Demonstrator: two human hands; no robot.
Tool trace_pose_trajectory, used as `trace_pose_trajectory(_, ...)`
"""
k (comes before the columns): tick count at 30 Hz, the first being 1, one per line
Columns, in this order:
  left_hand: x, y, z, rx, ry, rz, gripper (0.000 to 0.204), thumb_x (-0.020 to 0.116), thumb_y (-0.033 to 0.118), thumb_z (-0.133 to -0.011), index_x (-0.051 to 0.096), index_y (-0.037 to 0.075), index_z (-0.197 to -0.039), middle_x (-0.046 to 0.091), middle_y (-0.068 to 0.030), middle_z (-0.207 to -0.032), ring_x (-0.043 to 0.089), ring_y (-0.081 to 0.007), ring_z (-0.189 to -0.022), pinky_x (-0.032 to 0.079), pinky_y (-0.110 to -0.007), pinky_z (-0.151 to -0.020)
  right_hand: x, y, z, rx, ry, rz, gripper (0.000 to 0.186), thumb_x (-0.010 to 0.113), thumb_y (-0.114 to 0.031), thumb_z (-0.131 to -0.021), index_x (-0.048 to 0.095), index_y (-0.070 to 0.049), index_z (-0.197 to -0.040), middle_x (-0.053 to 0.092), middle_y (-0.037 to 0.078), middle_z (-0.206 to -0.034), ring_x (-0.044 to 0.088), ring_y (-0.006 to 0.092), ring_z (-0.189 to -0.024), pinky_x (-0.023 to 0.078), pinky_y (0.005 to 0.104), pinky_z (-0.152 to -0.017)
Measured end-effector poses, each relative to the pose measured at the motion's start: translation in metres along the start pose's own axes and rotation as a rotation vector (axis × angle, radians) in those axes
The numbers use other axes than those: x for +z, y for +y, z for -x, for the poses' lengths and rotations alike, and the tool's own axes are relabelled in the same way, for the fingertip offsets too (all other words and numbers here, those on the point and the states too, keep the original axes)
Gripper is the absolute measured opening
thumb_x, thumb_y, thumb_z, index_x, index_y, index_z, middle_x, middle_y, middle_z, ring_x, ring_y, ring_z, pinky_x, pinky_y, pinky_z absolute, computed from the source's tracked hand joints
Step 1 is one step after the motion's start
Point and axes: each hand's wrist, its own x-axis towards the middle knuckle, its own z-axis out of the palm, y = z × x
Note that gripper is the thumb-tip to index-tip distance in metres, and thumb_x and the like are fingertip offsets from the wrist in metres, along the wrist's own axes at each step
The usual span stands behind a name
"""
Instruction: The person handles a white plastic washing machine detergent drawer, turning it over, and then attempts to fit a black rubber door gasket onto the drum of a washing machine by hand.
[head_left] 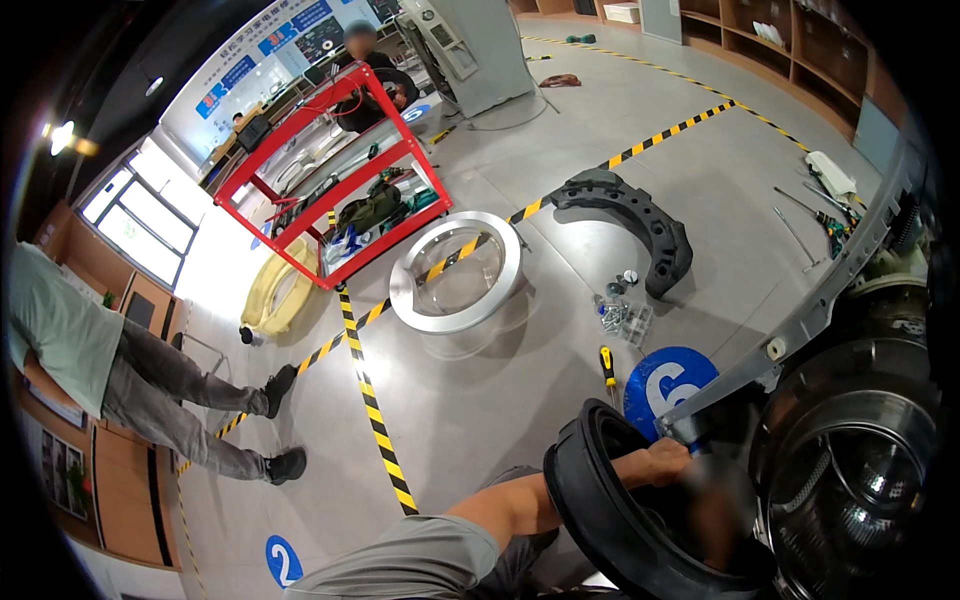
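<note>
My left hand (pixel 660 463) reaches through a large black rubber door gasket (pixel 572 500), which hangs round my left forearm. Its fingers are curled closed beside the lower end of a grey metal frame edge (pixel 690 405); what they grip is hidden. Inside the gasket's opening, a smeared skin-coloured shape, apparently my right hand (pixel 715 535), shows no distinct fingers. Just right of the gasket lies the shiny steel washing machine drum (pixel 850 460), with the opened machine body around it.
On the floor lie a yellow-black screwdriver (pixel 608 370), a box of screws (pixel 634 324), a black curved counterweight (pixel 640 225), and a round door with silver rim (pixel 505 290). Farther off stand a red tool cart (pixel 335 270) and a cream plastic tub (pixel 262 310). A person (pixel 75 340) stands left.
</note>
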Motion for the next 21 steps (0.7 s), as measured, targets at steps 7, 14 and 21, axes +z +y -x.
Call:
trace_pose_trajectory(7,-0.008,0.004,-0.004,-0.051,-0.083,-0.092,0.008,0.068,0.003,-0.065,0.067,0.004,-0.072,0.068,-0.0159,-0.076,0.068,-0.0321,-0.076,0.054,-0.039,-0.062,0.003,-0.018,0.005,0.290,-0.708,-1.389,0.020,0.052,-0.019,-0.090,0.057,-0.004,-0.103,0.059,0.012,-0.092,0.058,0.0254,-0.081,0.047,0.0369,-0.075)
trace_pose_trajectory(14,0.003,-0.009,-0.002,0.009,-0.055,-0.106,0.008,0.069,0.005,-0.063,0.068,0.004,-0.071,0.068,-0.0156,-0.075,0.068,-0.0323,-0.074,0.054,-0.039,-0.061,-0.010,0.012,-0.027,0.311,-0.975,-1.531,0.020,0.053,-0.016,-0.088,0.056,-0.003,-0.103,0.058,0.014,-0.093,0.058,0.0270,-0.083,0.047,0.0390,-0.077)
trace_pose_trajectory(21,-0.002,-0.006,-0.008,-0.088,-0.207,-0.113,0.006,0.064,0.008,-0.074,0.068,0.007,-0.078,0.069,-0.0134,-0.085,0.067,-0.0309,-0.080,0.052,-0.039,-0.065,-0.020,0.036,-0.050,0.311,-1.049,-1.552,0.020,0.054,-0.016,-0.087,0.058,-0.001,-0.101,0.058,0.015,-0.091,0.058,0.0278,-0.083,0.046,0.0397,-0.078)
